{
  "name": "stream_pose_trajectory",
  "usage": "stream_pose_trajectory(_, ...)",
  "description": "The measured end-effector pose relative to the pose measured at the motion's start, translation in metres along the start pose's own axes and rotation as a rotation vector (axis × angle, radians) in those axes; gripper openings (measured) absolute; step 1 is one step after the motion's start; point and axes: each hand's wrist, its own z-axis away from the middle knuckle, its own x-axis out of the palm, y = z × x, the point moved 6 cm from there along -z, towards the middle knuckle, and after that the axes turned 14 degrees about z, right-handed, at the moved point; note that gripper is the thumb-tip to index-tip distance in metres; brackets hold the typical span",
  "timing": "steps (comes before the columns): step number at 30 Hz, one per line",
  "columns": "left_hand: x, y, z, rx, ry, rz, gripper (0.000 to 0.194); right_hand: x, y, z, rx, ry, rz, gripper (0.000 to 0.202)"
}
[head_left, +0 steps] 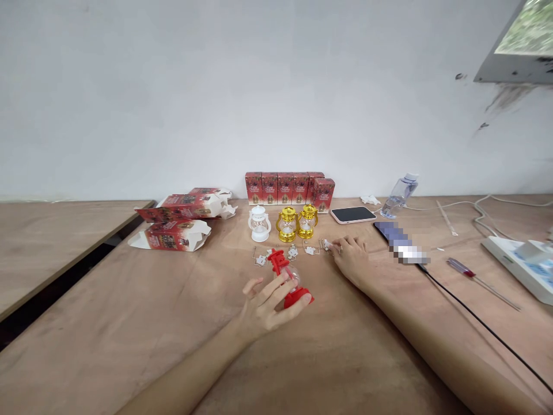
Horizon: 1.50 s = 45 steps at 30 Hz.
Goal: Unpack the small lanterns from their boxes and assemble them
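Observation:
My left hand (268, 302) holds a small red lantern (298, 296) tilted above the table, its fingers around the clear globe and base. Further right, my right hand (351, 259) rests on the wood with its fingertips closed at a small white piece with thin wire (327, 244). More white pieces (310, 251) with bent wires lie in a row between the hands and behind the red lantern. Behind them stand a white lantern (259, 225) and two gold lanterns, one on the left (287, 225) and one on the right (307, 221).
Small red boxes (285, 189) line the wall. Opened red cartons (175, 235) lie at the left. Toward the right are a phone (353, 215), a tilted bottle (400, 196), a dark cabled device (393, 239), a screwdriver (469, 272) and a power strip (521, 265).

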Motion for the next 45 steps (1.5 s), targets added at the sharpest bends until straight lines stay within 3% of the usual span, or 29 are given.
stream_pose_trajectory(2,-0.002,0.004,-0.001,0.058,0.0,0.01,0.026,-0.007,-0.005,0.002,0.032,-0.031,-0.189,0.027)
stream_pose_trajectory(4,-0.002,0.009,0.0,0.123,-0.012,0.042,0.025,-0.016,-0.02,0.007,0.045,-0.154,-0.519,0.034)
stream_pose_trajectory(8,0.004,0.018,0.003,0.273,-0.103,0.165,0.025,-0.042,-0.078,0.034,-0.018,-0.729,-1.256,0.046)
stream_pose_trajectory(11,0.006,0.021,0.004,0.331,-0.14,0.238,0.026,-0.067,-0.105,0.043,-0.078,-0.898,-1.415,0.045)
stream_pose_trajectory(13,0.005,0.019,0.003,0.307,-0.131,0.254,0.029,-0.071,-0.103,0.035,-0.033,-0.876,-1.392,0.04)
stream_pose_trajectory(15,0.005,0.016,0.002,0.257,-0.157,0.245,0.033,-0.066,-0.085,0.017,0.062,-0.765,-1.32,0.037)
stream_pose_trajectory(20,0.013,0.009,0.006,0.158,-0.29,0.179,0.04,-0.045,0.0,-0.052,0.315,-0.199,-0.973,0.044)
stream_pose_trajectory(22,0.015,0.006,0.008,0.128,-0.299,0.179,0.04,-0.033,0.023,-0.072,0.36,-0.101,-0.805,0.048)
stream_pose_trajectory(25,0.018,0.003,0.01,0.088,-0.315,0.199,0.038,-0.011,0.034,-0.087,0.399,-0.118,-0.577,0.046)
stream_pose_trajectory(29,0.02,0.002,0.011,0.063,-0.323,0.237,0.032,0.012,0.025,-0.089,0.375,-0.19,-0.415,0.042)
stream_pose_trajectory(33,0.02,0.002,0.01,0.05,-0.308,0.23,0.031,0.024,0.025,-0.087,0.355,-0.21,-0.407,0.051)
stream_pose_trajectory(35,0.02,0.001,0.009,0.043,-0.298,0.228,0.03,0.022,0.032,-0.093,0.337,-0.14,-0.365,0.054)
stream_pose_trajectory(39,0.02,0.001,0.009,0.026,-0.282,0.245,0.027,0.008,0.038,-0.127,0.216,0.03,-0.193,0.041)
stream_pose_trajectory(45,0.02,-0.002,0.012,0.0,-0.295,0.27,0.023,0.023,0.021,-0.193,-0.032,-0.176,-0.069,0.049)
